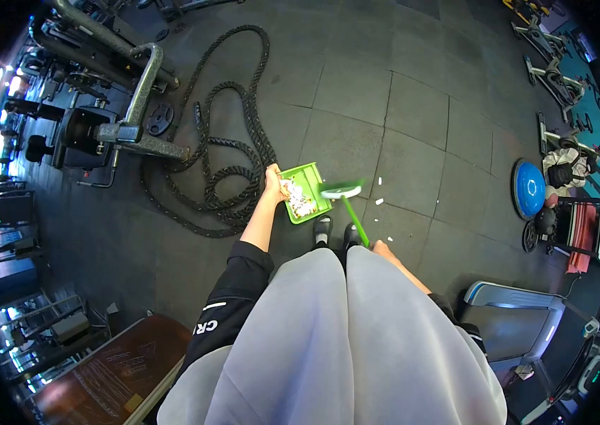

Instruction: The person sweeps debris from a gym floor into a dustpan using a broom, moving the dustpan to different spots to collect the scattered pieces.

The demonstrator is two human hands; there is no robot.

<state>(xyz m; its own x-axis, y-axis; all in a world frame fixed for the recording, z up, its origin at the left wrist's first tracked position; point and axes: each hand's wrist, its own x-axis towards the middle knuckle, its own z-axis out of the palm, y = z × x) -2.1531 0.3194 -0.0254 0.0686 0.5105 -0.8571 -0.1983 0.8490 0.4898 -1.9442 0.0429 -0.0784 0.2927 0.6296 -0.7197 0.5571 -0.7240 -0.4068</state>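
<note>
My left hand [273,184] grips the left side of a green dustpan [319,206] held low over the floor in front of my feet. White scraps [303,201] lie heaped in the pan. A small brush [341,191] with a green handle is in my right hand [383,250], whose fingers are closed around the handle's end. The brush head is blurred and sits just right of the dustpan's open edge. Several white bits [380,201] are scattered on the floor to the right of the brush.
A thick black battle rope [252,113] lies coiled left of the dustpan, beside a weight machine [123,131]. To the right are a blue balance trainer [529,188], a small rack [583,230] and a treadmill [509,315]. Dark rubber tiles [413,106] cover the floor.
</note>
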